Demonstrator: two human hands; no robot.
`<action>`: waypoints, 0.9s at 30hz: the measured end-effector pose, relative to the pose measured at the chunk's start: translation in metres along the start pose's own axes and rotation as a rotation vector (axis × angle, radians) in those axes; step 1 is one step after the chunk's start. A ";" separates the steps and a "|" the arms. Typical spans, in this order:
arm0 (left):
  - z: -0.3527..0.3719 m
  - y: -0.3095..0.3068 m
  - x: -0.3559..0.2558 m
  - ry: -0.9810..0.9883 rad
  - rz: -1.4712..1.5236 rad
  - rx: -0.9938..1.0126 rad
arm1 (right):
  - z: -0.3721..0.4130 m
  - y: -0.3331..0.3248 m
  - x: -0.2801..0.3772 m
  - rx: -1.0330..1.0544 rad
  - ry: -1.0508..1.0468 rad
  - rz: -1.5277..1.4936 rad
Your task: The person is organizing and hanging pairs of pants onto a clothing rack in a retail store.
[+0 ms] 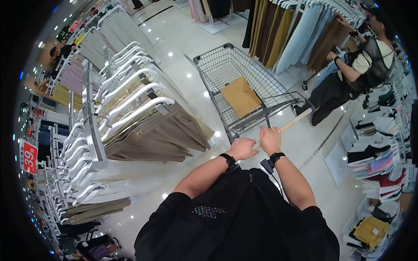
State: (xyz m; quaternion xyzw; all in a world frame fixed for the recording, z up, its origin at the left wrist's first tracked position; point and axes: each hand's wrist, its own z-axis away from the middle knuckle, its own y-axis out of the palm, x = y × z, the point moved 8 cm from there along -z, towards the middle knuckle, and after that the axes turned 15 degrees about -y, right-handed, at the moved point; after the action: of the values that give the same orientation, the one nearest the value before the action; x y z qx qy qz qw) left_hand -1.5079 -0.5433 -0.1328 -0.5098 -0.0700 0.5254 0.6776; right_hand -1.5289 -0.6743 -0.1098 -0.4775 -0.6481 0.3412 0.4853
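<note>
Flanking the cart [217,58] stand racks [90,113] and a person [358,71].

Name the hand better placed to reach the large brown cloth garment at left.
Probably the left hand: it and the right hand hold the pale, straight handle, but it sits nearer the garment.
</note>
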 end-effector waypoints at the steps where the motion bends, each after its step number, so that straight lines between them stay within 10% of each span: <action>1: -0.006 -0.005 0.006 -0.008 0.008 -0.002 | -0.008 0.006 -0.001 0.007 -0.009 -0.002; 10: -0.073 -0.075 0.066 -0.102 0.032 -0.147 | -0.112 0.051 -0.011 0.179 -0.044 -0.066; 15: -0.107 -0.125 0.093 -0.319 -0.007 -0.210 | -0.185 0.059 -0.075 0.270 -0.094 -0.802; 21: -0.146 -0.159 0.133 -0.557 -0.044 -0.296 | -0.291 0.038 -0.252 0.151 -0.103 -0.177; 27: -0.172 -0.196 0.157 -0.657 0.025 -0.434 | -0.353 0.076 -0.266 0.214 -0.215 -0.071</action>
State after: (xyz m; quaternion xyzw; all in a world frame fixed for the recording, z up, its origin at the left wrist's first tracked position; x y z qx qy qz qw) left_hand -1.2048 -0.5126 -0.1336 -0.4468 -0.3862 0.6418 0.4892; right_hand -1.1503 -0.9107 -0.1544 -0.3607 -0.6729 0.4401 0.4727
